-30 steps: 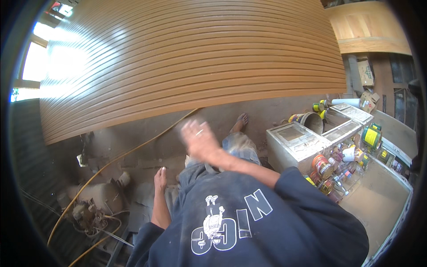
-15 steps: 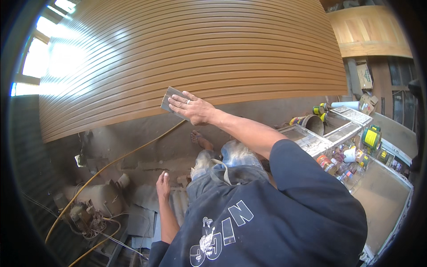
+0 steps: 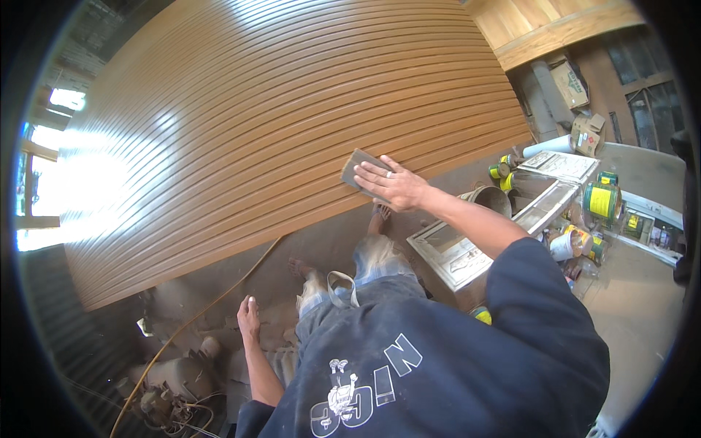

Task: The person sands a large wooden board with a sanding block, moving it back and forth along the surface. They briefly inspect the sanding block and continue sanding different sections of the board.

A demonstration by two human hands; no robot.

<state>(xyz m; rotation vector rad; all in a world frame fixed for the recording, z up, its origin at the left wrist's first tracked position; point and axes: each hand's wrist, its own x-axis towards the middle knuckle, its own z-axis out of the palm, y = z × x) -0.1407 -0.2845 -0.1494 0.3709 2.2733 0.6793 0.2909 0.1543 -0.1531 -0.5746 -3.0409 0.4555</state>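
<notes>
My right hand (image 3: 393, 184), with a ring on one finger, lies with fingers spread over a flat grey-brown sanding pad (image 3: 355, 163). It holds the pad against the near edge of a large brown grooved panel (image 3: 292, 124), toward its right half. The palm side of the hand and part of the pad are hidden. My left hand (image 3: 249, 318) hangs low on the left, away from the panel, fingers loosely extended and nothing in them.
A yellow hose (image 3: 191, 321) runs along the floor to a dusty air compressor (image 3: 171, 379) at lower left. On the right are paint cans (image 3: 602, 201), a bucket (image 3: 491, 198), a white-framed panel (image 3: 451, 252) and a cardboard box (image 3: 586, 133). A pale wooden board (image 3: 562, 29) stands at far right.
My right hand and the sanding pad have moved rightward along the panel's near edge. The view has turned, so the panel appears more tilted. My left hand remains low and empty.
</notes>
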